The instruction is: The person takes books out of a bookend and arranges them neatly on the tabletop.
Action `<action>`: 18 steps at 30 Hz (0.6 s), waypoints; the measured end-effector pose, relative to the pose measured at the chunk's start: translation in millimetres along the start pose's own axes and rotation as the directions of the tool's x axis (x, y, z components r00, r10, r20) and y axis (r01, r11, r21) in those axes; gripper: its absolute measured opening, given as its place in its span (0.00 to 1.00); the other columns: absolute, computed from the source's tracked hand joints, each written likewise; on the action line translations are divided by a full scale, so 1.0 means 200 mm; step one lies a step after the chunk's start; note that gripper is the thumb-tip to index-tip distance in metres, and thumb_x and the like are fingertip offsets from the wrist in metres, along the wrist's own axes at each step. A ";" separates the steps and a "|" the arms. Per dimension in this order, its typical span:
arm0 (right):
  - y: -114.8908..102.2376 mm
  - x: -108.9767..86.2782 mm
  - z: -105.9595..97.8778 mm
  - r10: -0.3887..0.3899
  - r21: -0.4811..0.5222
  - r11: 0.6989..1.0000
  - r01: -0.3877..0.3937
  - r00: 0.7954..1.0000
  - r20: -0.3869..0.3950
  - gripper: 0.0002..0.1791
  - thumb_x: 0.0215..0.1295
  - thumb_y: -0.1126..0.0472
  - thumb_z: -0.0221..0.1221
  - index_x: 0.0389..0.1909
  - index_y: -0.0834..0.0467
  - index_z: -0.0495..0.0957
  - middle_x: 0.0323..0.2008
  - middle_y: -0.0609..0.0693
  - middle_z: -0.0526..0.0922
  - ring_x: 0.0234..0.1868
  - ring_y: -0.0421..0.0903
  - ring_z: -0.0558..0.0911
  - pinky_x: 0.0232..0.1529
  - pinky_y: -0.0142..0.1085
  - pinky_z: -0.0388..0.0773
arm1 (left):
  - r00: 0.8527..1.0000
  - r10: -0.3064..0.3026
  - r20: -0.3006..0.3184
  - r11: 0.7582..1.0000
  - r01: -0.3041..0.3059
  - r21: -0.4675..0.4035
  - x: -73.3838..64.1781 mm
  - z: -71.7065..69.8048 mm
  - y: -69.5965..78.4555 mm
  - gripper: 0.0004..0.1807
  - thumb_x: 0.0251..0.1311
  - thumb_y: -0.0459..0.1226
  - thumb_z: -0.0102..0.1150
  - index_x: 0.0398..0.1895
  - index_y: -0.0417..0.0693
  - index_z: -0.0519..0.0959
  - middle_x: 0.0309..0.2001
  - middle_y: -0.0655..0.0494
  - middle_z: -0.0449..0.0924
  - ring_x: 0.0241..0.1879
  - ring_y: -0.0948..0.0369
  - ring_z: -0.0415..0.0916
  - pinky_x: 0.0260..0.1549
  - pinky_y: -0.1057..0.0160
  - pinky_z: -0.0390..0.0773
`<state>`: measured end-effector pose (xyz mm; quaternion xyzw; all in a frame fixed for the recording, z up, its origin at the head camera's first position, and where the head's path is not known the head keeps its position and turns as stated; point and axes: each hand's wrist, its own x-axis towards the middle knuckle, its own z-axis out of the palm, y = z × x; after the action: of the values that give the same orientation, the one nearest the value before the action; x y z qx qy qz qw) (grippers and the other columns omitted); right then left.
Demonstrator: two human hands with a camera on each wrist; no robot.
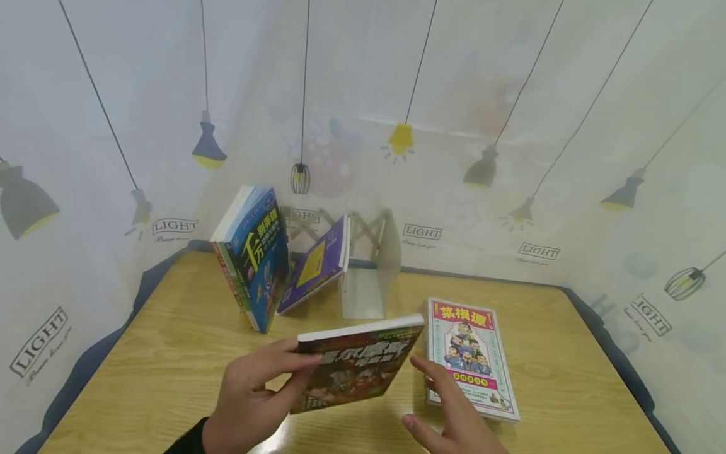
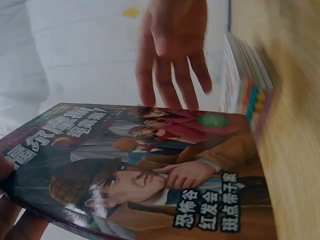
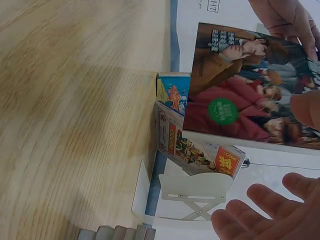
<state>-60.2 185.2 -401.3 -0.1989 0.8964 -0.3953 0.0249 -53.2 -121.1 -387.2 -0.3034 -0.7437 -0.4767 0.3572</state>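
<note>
My left hand [image 1: 252, 391] pinches the left end of a dark-covered paperback book [image 1: 357, 366], thumb on its front. The book tilts above the table, its illustrated cover of a man in a checked cap [image 2: 125, 175] showing in the left wrist view. Just off the book's right end is my right hand [image 1: 454, 403], fingers spread and gripping nothing. The right wrist view has its fingers [image 3: 270, 200] extended and apart from one another. Beside that hand lies a stack of books, topped by a pink-and-white comic book [image 1: 467, 353].
Toward the back stands a white expandable bookend [image 1: 371, 293] with a crossed-bar frame. A purple book [image 1: 317, 265] leans inside it, and several upright books with a blue cover [image 1: 263, 265] stand at its left. A light curtain [image 1: 363, 75] hangs behind the wooden table [image 1: 170, 302].
</note>
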 end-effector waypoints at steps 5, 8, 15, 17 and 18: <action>-0.05 -0.01 -0.02 0.064 0.143 0.987 -0.077 0.994 0.094 0.40 0.65 0.50 0.67 0.74 0.50 0.60 0.67 0.48 0.71 0.66 0.53 0.74 0.64 0.53 0.74 | 1.000 -0.011 0.020 0.988 0.014 -0.153 -0.03 0.01 0.05 0.16 0.59 0.25 0.66 0.49 0.45 0.86 0.37 0.51 0.85 0.29 0.72 0.76 0.30 0.74 0.72; -0.07 -0.02 -0.02 0.008 0.183 0.983 -0.032 0.991 0.132 0.33 0.68 0.53 0.64 0.69 0.55 0.64 0.60 0.49 0.77 0.59 0.47 0.79 0.61 0.49 0.76 | 1.000 -0.012 0.029 0.976 0.018 -0.217 -0.04 0.01 0.07 0.17 0.58 0.22 0.65 0.49 0.44 0.86 0.35 0.49 0.83 0.21 0.70 0.63 0.24 0.72 0.64; -0.07 -0.03 -0.01 -0.150 0.264 0.958 0.111 0.980 0.131 0.18 0.75 0.59 0.56 0.60 0.63 0.72 0.48 0.58 0.86 0.48 0.39 0.85 0.45 0.39 0.85 | 0.999 -0.027 0.044 0.960 0.039 -0.277 -0.05 0.01 0.08 0.23 0.52 0.15 0.64 0.49 0.40 0.85 0.38 0.45 0.84 0.23 0.67 0.67 0.23 0.71 0.67; -0.08 -0.04 -0.01 -0.141 0.259 0.960 0.110 0.984 0.104 0.17 0.74 0.59 0.57 0.58 0.63 0.74 0.46 0.57 0.87 0.46 0.38 0.86 0.43 0.38 0.86 | 0.998 -0.040 0.050 0.958 0.052 -0.281 -0.05 0.01 0.08 0.23 0.51 0.14 0.63 0.49 0.40 0.85 0.35 0.48 0.83 0.22 0.67 0.64 0.22 0.71 0.66; -0.08 -0.05 -0.01 -0.133 0.263 0.959 0.106 0.987 0.089 0.16 0.74 0.59 0.58 0.57 0.63 0.75 0.45 0.57 0.87 0.45 0.38 0.86 0.43 0.38 0.86 | 0.998 -0.040 0.049 0.958 0.052 -0.283 -0.05 0.01 0.08 0.23 0.51 0.14 0.63 0.49 0.40 0.86 0.33 0.48 0.82 0.21 0.68 0.62 0.21 0.71 0.66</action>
<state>-46.7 180.0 -389.8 -0.2686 0.8211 -0.4982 0.0741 -35.4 -115.4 -387.4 -0.3444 -0.6817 -0.5803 0.2827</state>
